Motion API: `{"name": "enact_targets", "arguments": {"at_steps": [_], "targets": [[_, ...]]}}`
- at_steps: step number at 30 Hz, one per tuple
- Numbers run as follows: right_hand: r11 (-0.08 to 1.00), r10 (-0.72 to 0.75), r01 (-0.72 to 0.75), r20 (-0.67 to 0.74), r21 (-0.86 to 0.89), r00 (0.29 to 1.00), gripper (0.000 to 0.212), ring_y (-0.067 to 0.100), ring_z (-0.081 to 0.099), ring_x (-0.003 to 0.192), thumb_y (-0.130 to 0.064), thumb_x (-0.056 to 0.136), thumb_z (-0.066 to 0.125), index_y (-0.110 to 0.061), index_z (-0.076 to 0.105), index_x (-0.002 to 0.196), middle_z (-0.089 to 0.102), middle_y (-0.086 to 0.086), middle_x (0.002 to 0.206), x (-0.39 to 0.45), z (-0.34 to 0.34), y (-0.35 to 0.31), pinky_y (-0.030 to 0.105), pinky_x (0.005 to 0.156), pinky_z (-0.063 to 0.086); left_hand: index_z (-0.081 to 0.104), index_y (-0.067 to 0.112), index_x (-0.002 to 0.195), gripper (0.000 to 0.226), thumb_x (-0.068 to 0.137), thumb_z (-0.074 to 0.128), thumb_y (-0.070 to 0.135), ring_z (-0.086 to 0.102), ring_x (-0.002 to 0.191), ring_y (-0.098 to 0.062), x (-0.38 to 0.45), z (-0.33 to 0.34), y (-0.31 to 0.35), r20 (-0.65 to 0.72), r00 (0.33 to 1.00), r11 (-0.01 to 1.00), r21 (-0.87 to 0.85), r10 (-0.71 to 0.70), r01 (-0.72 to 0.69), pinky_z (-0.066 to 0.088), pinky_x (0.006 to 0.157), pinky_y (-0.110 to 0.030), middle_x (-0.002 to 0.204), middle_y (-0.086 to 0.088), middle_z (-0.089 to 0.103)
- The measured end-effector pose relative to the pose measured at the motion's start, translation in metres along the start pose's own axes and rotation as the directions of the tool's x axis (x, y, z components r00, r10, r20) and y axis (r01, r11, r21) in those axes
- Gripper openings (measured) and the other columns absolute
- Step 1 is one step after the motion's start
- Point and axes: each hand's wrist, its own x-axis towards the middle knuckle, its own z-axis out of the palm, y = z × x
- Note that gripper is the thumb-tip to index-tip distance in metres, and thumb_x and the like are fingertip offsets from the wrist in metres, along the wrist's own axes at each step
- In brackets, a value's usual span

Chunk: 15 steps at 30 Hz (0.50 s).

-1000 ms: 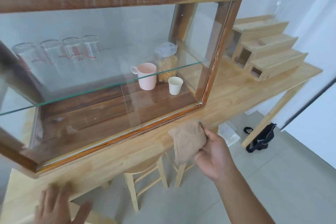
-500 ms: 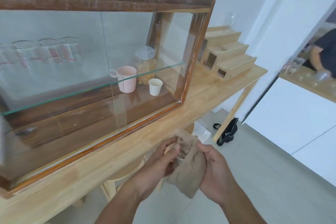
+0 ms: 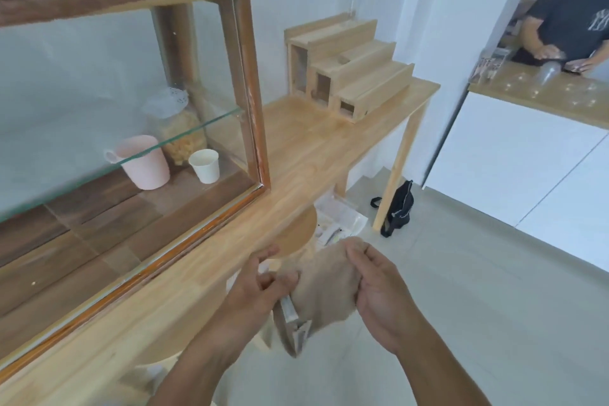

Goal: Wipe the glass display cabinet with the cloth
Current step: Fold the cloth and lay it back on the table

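- Two hands are on one cloth point(image 3: 326, 290): our left hand point(image 3: 260, 287) pinches its left edge with curled fingers, our right hand point(image 3: 379, 287) is closed over its right side with the thumb on top, and both hold it in the air, just off the front edge of the counter point(image 3: 313, 148).
- We judge that we are at the folding or bunching step, getting the cloth into a pad before any wiping; the cloth touches no glass now.
- One glass display cabinet point(image 3: 131, 102) stands on the counter to our upper left, well apart from the cloth, its front pane facing us and its right end pane toward the stepped wooden rack point(image 3: 349, 69).
- The next move, as we read it, calls for one hand to take the folded cloth, lift it up and left to the front pane, press it flat and stroke across; the other hand could steady the wooden frame.
- Inside the cabinet we count one glass shelf point(image 3: 184, 135), one pink mug point(image 3: 145, 161), one white paper cup point(image 3: 205, 165) and one jar of yellowish snacks point(image 3: 178, 128) with a white lacy cover; whatever stands further left is out of view.
- Beyond the cabinet we count one stepped wooden rack with three steps, one round stool top point(image 3: 296, 234) under the counter, one black bag point(image 3: 398, 208) on the floor, and one other person point(image 3: 566, 20) at a far counter.
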Motion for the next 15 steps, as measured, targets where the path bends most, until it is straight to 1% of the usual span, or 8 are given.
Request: {"name": "enact_targets", "arguments": {"at_steps": [2, 4, 6, 8, 9, 11, 13, 15], "targets": [[0.999, 0.037, -0.037, 0.011, 0.000, 0.999, 0.034, 0.027, 0.073, 0.112, -0.032, 0.102, 0.058, -0.004, 0.069, 0.118, 0.076, 0.018, 0.116, 0.015, -0.014, -0.011, 0.047, 0.100, 0.055, 0.052, 0.051, 0.135, 0.070, 0.073, 0.074, 0.076, 0.075, 0.107, -0.014, 0.011, 0.013, 0.005, 0.066, 0.996, 0.998, 0.043, -0.055, 0.052, 0.046, 0.115, -0.040, 0.106, 0.001, 0.082], [0.998, 0.060, -0.060, 0.048, -0.003, 0.997, 0.030, 0.029, 0.071, 0.118, -0.029, 0.107, 0.055, -0.007, 0.068, 0.122, 0.075, 0.017, 0.120, 0.032, -0.031, -0.026, 0.050, 0.107, 0.051, 0.061, 0.048, 0.129, 0.075, 0.064, 0.077, 0.081, 0.077, 0.100, -0.016, 0.028, 0.032, 0.014, 0.019, 0.999, 0.999, -0.009, -0.040, 0.040, 0.050, 0.110, -0.043, 0.106, -0.001, 0.082], [0.998, 0.055, -0.052, 0.106, -0.032, 0.993, 0.025, 0.030, 0.071, 0.118, -0.024, 0.107, 0.057, -0.009, 0.068, 0.124, 0.075, 0.016, 0.121, 0.048, -0.046, -0.048, 0.049, 0.107, 0.052, 0.065, 0.037, 0.130, 0.057, 0.079, 0.085, 0.055, 0.078, 0.088, -0.017, 0.046, 0.053, 0.028, -0.079, 0.996, 0.994, -0.104, 0.030, -0.038, 0.057, 0.089, -0.035, 0.097, -0.005, 0.082], [0.995, 0.039, -0.022, 0.183, -0.095, 0.982, 0.022, 0.033, 0.072, 0.116, -0.015, 0.106, 0.059, -0.013, 0.068, 0.126, 0.075, 0.017, 0.120, 0.070, -0.061, -0.072, 0.050, 0.103, 0.054, 0.066, 0.031, 0.129, 0.042, 0.090, 0.080, 0.025, 0.076, 0.076, -0.013, 0.064, 0.072, 0.046, -0.191, 0.976, 0.973, -0.179, 0.109, -0.144, 0.058, 0.069, -0.024, 0.082, -0.004, 0.080], [0.991, 0.022, 0.007, 0.211, -0.133, 0.977, 0.025, 0.033, 0.072, 0.114, -0.011, 0.105, 0.060, -0.016, 0.068, 0.127, 0.076, 0.017, 0.119, 0.081, -0.065, -0.085, 0.050, 0.101, 0.055, 0.067, 0.030, 0.128, 0.040, 0.092, 0.077, 0.018, 0.074, 0.070, -0.011, 0.073, 0.080, 0.055, -0.234, 0.961, 0.962, -0.194, 0.146, -0.193, 0.058, 0.062, -0.022, 0.076, -0.003, 0.078], [0.973, -0.030, 0.086, 0.253, -0.214, 0.967, 0.030, 0.029, 0.074, 0.111, -0.007, 0.103, 0.062, -0.020, 0.067, 0.130, 0.077, 0.013, 0.117, 0.105, -0.073, -0.109, 0.045, 0.095, 0.058, 0.069, 0.028, 0.125, 0.035, 0.094, 0.073, 0.012, 0.072, 0.067, -0.010, 0.090, 0.095, 0.071, -0.310, 0.925, 0.934, -0.205, 0.220, -0.291, 0.058, 0.059, -0.021, 0.074, -0.003, 0.076], [0.939, -0.106, 0.183, 0.260, -0.292, 0.960, 0.030, 0.022, 0.076, 0.107, -0.007, 0.103, 0.062, -0.019, 0.066, 0.131, 0.079, 0.007, 0.113, 0.122, -0.070, -0.129, 0.037, 0.091, 0.058, 0.071, 0.023, 0.118, 0.026, 0.096, 0.070, 0.010, 0.070, 0.068, -0.005, 0.102, 0.101, 0.085, -0.382, 0.873, 0.904, -0.173, 0.303, -0.390, 0.058, 0.063, -0.017, 0.077, 0.001, 0.076], [0.895, -0.173, 0.265, 0.270, -0.359, 0.947, 0.028, 0.018, 0.076, 0.106, -0.012, 0.104, 0.063, -0.020, 0.067, 0.130, 0.080, 0.001, 0.110, 0.136, -0.065, -0.148, 0.039, 0.095, 0.060, 0.072, 0.020, 0.109, 0.018, 0.097, 0.068, 0.007, 0.067, 0.069, 0.003, 0.114, 0.106, 0.099, -0.451, 0.808, 0.878, -0.100, 0.379, -0.468, 0.055, 0.065, -0.011, 0.081, 0.007, 0.075]]}}
